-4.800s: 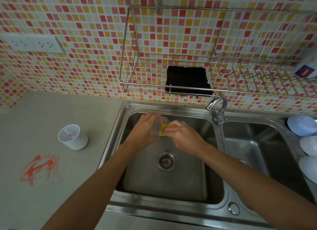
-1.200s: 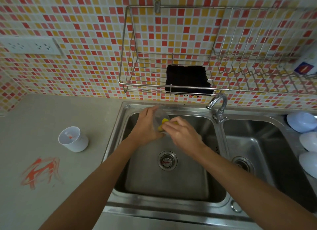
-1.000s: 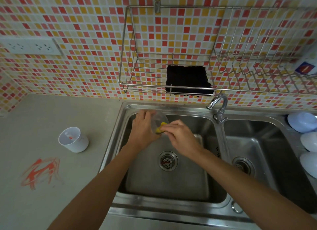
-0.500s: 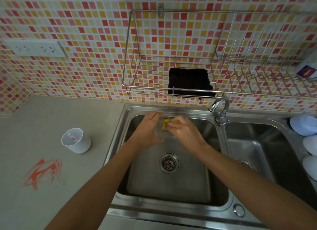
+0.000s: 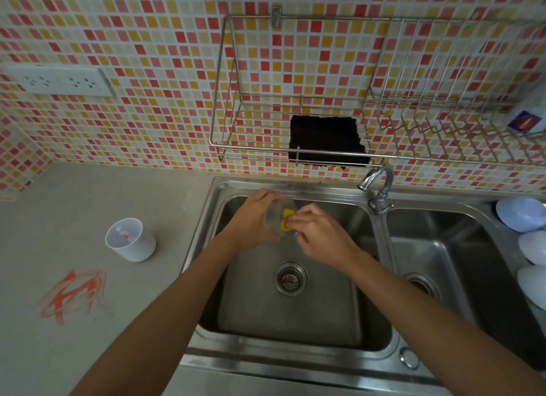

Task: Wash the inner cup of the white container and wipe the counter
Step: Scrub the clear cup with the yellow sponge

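While our left hand [image 5: 251,218] grips the clear inner cup [image 5: 276,219] over the left sink basin [image 5: 289,313], our right hand [image 5: 317,231] pinches a yellow sponge [image 5: 287,218] against its mouth. The white container [image 5: 130,243] stands upright on the counter [image 5: 88,351], beside an orange stain [image 5: 72,295].

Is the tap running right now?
Off, as far as visible: no stream falls from the faucet spout, and the left sink basin holds no pooled water.
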`<state>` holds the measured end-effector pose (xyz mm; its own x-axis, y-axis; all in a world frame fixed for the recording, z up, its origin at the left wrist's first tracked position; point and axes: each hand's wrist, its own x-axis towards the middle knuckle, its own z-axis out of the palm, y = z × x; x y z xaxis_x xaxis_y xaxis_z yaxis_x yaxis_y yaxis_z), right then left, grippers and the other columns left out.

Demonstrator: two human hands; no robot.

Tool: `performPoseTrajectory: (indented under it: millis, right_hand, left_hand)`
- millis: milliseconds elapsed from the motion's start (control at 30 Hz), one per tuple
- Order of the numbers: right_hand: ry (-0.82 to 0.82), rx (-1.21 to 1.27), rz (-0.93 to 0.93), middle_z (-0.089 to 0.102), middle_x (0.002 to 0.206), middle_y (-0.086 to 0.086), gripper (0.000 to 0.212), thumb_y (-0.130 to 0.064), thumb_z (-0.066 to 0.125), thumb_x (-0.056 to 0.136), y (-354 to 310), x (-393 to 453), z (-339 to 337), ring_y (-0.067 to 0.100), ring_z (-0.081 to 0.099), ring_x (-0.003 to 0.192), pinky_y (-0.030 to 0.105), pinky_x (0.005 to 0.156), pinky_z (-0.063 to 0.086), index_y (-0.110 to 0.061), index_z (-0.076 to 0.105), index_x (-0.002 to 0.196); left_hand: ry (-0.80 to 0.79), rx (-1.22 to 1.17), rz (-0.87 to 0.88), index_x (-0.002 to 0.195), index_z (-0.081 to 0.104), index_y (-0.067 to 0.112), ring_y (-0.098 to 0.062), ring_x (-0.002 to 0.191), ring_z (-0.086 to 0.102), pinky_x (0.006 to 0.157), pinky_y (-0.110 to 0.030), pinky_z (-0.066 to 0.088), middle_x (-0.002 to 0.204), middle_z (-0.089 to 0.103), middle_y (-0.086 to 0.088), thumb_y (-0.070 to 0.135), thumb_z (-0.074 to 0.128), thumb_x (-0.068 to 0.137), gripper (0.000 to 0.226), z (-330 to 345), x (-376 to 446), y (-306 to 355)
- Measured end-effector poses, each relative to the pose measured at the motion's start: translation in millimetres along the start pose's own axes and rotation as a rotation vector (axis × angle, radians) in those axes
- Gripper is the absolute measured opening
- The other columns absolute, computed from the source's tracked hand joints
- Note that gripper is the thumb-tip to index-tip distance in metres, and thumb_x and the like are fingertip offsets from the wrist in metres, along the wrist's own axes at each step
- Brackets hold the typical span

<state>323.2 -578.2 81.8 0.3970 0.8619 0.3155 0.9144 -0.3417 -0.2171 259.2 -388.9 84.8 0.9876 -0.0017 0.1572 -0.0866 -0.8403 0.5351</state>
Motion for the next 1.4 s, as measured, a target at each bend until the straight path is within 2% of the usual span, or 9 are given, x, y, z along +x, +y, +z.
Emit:
performPoseTrajectory:
  millis: [367,533,633,733,867,967,1133,1300,1400]
  right_hand:
    - [0.139,-0.072,-0.051,0.069,0.093,-0.008,0.018,-0.014,0.054,0.090,-13,-1,6,0.020,0.057,0.090,0.031,0.074,0.052,-0.018,0.069,0.100]
    - [-0.003,0.186,0.147,0.072,0.101,-0.003,0.024,-0.010,0.062,0.088,-18,1,1,0.015,0.059,0.093,0.025,0.082,0.049,-0.018,0.071,0.109]
    - [-0.133,0.408,0.282,0.072,0.099,-0.004,0.030,-0.007,0.057,0.091,-13,7,0,0.002,0.061,0.072,0.015,0.066,0.047,-0.020,0.069,0.114]
    - [-0.103,0.059,-0.023,0.072,0.099,0.000,0.038,0.003,0.066,0.072,0,10,6,0.021,0.063,0.094,0.036,0.076,0.053,-0.014,0.073,0.105]
    - [0.105,-0.239,-0.160,0.071,0.101,-0.003,0.029,-0.005,0.065,0.073,13,9,5,0.024,0.059,0.102,0.035,0.080,0.051,-0.011,0.072,0.100]
    - [0.139,-0.033,0.060,0.072,0.101,-0.002,0.036,0.005,0.066,0.071,-4,6,15,0.023,0.059,0.095,0.035,0.080,0.053,-0.012,0.073,0.102]
    - [0.065,0.556,0.512,0.074,0.097,-0.004,0.022,-0.009,0.061,0.089,-32,5,8,0.010,0.065,0.077,0.000,0.066,0.039,-0.019,0.075,0.103]
    - [-0.067,0.106,0.121,0.069,0.107,0.003,0.030,-0.004,0.055,0.085,3,6,9,0.023,0.058,0.103,0.036,0.089,0.049,-0.017,0.072,0.106]
    - [0.047,-0.086,-0.012,0.069,0.105,0.001,0.027,-0.009,0.057,0.081,14,5,10,0.023,0.056,0.105,0.036,0.085,0.053,-0.013,0.072,0.104]
  left_hand:
    - [0.035,-0.102,-0.164,0.143,0.032,0.011,-0.021,0.131,0.035,0.104,-0.026,0.027,0.141,0.042,-0.006,0.031,0.087,0.061,0.100,6,-9,8]
    - [0.124,0.053,-0.162,0.136,0.044,0.015,-0.024,0.121,0.041,0.098,-0.027,0.032,0.131,0.049,-0.006,0.034,0.087,0.059,0.090,14,-12,0]
    - [0.068,0.008,-0.125,0.136,0.045,0.013,-0.023,0.125,0.044,0.102,-0.029,0.038,0.133,0.052,-0.004,0.023,0.085,0.062,0.084,11,-14,-3]
    - [0.021,-0.003,-0.100,0.136,0.045,0.014,-0.021,0.123,0.045,0.101,-0.032,0.041,0.133,0.052,-0.002,0.024,0.086,0.062,0.085,10,-14,0]
    - [0.050,-0.013,-0.057,0.134,0.048,0.009,-0.022,0.122,0.047,0.100,-0.024,0.034,0.131,0.054,-0.005,0.024,0.088,0.059,0.087,7,-8,6]
    - [0.069,0.001,-0.041,0.133,0.050,0.010,-0.024,0.121,0.047,0.101,-0.026,0.034,0.130,0.055,-0.007,0.021,0.085,0.060,0.081,3,-5,7]
    - [0.042,0.053,-0.047,0.134,0.049,0.012,-0.023,0.121,0.047,0.102,-0.030,0.038,0.131,0.053,-0.006,0.021,0.083,0.064,0.079,6,-8,-3]
    - [0.018,0.028,-0.033,0.132,0.049,0.012,-0.023,0.121,0.048,0.102,-0.032,0.039,0.130,0.054,-0.005,0.025,0.087,0.060,0.082,5,-7,2]
    - [0.052,-0.013,-0.006,0.129,0.052,0.013,-0.022,0.116,0.050,0.098,-0.027,0.037,0.125,0.057,-0.005,0.020,0.088,0.056,0.082,4,-6,7]
